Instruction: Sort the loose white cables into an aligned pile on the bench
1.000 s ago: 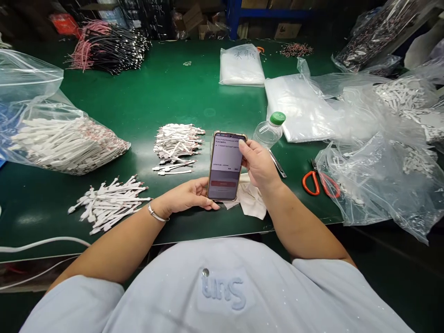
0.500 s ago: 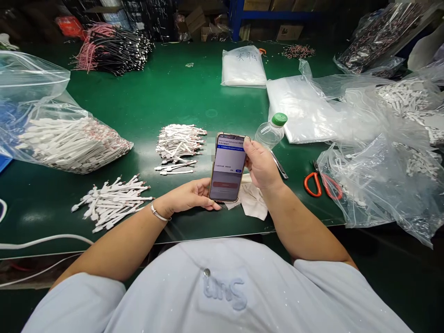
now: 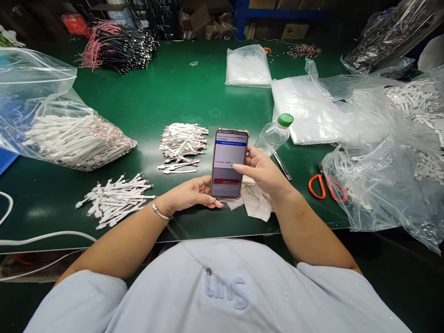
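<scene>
Light falls brightest on the middle of the green worktop (image 3: pixel 166 95), while the blue shelf (image 3: pixel 287 14) behind sits in dimness. Glare streaks the clear bag (image 3: pixel 378 199) at right; the phone (image 3: pixel 227 159) shows soft, small lettering. Wide-angle distortion stretches the shirt (image 3: pixel 166 291) toward the lower corners.

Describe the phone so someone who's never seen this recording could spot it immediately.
Start with the green table and come down toward its near edge. There, between a pile of white leads and a green-capped bottle, the left hand and right hand hold the phone. Unlike its neighbours, it has a lit screen with a blue band above a red bar.
</scene>
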The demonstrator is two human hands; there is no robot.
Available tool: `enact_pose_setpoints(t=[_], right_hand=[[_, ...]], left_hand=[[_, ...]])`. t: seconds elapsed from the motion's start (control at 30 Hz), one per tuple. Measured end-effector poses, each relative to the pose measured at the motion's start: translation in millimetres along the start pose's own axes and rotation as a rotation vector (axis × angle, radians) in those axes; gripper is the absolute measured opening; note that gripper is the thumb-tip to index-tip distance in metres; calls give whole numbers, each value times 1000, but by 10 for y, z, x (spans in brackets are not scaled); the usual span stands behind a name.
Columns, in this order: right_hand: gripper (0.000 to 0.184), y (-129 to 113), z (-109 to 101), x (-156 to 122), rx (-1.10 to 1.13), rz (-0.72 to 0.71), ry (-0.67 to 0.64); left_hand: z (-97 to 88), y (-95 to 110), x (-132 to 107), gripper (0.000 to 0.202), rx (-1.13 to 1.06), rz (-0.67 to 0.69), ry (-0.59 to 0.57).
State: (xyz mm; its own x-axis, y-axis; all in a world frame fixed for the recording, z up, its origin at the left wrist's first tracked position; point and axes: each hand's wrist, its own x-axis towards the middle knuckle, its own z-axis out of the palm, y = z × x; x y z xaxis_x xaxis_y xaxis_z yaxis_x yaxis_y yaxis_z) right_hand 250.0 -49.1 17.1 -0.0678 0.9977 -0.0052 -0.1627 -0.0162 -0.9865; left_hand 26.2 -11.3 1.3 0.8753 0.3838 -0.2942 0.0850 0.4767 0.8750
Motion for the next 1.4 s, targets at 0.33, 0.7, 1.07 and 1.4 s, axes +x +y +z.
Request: enact_pose_setpoints(t=[0.33,0.7,1.07,1.4], right_hand=[[54,-6,-4,0,15,13,-14],[55,-25,-64,-23,-69,34,-82],[76,-116,-47,-223,-181,278,-430],[50,149,66,-626,47,248,-193]], left_hand=[[-7,-9,5,57,11,-8,6],[-4,-5,0,58,48,-13,37],[-49,-11,-39,54,29,61,13],[84,-7,-64,54,57,67,-134]])
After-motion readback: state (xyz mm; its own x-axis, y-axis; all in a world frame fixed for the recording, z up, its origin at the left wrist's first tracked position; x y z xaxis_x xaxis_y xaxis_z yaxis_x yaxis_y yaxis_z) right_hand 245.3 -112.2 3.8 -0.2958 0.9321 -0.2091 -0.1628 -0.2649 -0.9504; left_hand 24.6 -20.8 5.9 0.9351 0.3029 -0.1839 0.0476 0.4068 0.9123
